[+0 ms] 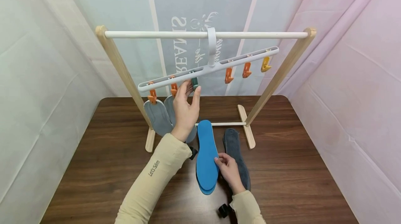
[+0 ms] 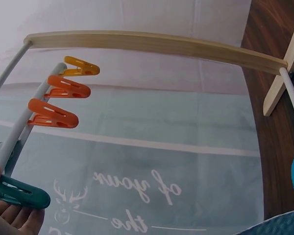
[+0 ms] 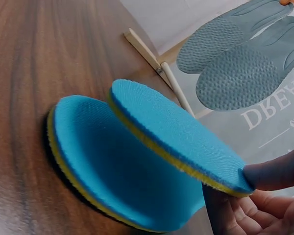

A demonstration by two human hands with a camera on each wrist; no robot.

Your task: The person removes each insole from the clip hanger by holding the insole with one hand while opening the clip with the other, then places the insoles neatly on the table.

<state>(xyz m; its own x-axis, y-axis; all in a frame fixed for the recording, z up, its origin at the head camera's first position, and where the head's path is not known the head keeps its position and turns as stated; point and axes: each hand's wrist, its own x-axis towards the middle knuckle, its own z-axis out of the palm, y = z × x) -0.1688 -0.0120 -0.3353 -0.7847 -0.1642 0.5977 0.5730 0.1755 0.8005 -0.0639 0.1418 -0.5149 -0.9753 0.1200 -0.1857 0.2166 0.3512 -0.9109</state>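
Observation:
My left hand (image 1: 187, 109) reaches up to the hanger and holds a green clip (image 2: 25, 192), thumb on one side and fingers on the other. Below it, my right hand (image 1: 230, 170) pinches the edge of a blue insole (image 1: 206, 151) between thumb and fingers. The right wrist view shows this insole tilted up over a second blue insole (image 3: 103, 166) with a yellow edge. Two grey insoles (image 3: 245, 73) hang left of my left hand; an orange clip (image 1: 152, 97) grips the outer one. The hanger (image 1: 211, 66) slants down toward the left.
A wooden stand with a white rod (image 1: 156, 35) carries the hanger. On its right side hang two orange clips (image 1: 229, 75) and a yellow clip (image 1: 266, 64). Dark grey insoles (image 1: 236, 151) lie on the brown table (image 1: 288, 168) beside my right hand. A printed curtain (image 1: 125, 4) hangs behind.

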